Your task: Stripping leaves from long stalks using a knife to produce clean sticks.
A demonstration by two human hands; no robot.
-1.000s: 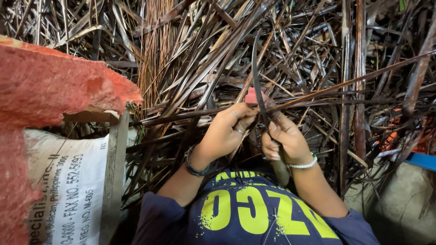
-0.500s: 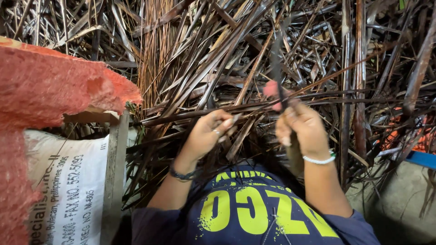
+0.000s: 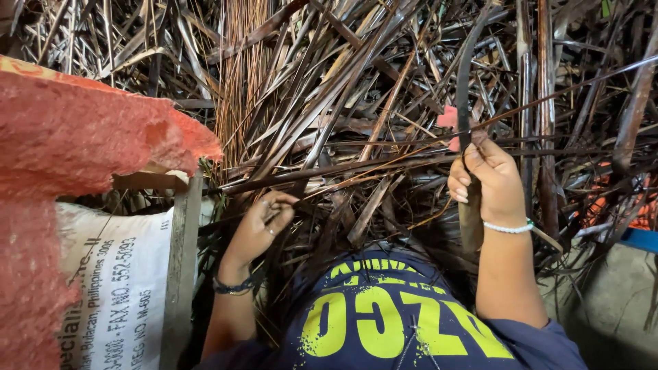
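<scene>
My right hand [image 3: 488, 179] is closed around a knife handle, with a pink-tipped dark curved blade [image 3: 463, 82] rising from the fist. A thin brown leaf rib [image 3: 384, 163] runs from that hand across to my left. My left hand [image 3: 264, 225] pinches the other end of the thin rib low at centre left, fingers closed on it. Both hands work in front of a big heap of dry brown palm leaves [image 3: 356, 89]. A white bead bracelet is on the right wrist, a dark band on the left.
A red mesh sack [image 3: 75, 137] lies at left over a white printed sack [image 3: 113, 288] and a wooden frame post [image 3: 181, 267]. Orange netting [image 3: 617, 199] and a blue edge [image 3: 641, 240] show at right, above a grey floor [image 3: 617, 308].
My hands were together at centre; now they have drawn apart, the right up and rightward with the blade, the left down and leftward along the rib.
</scene>
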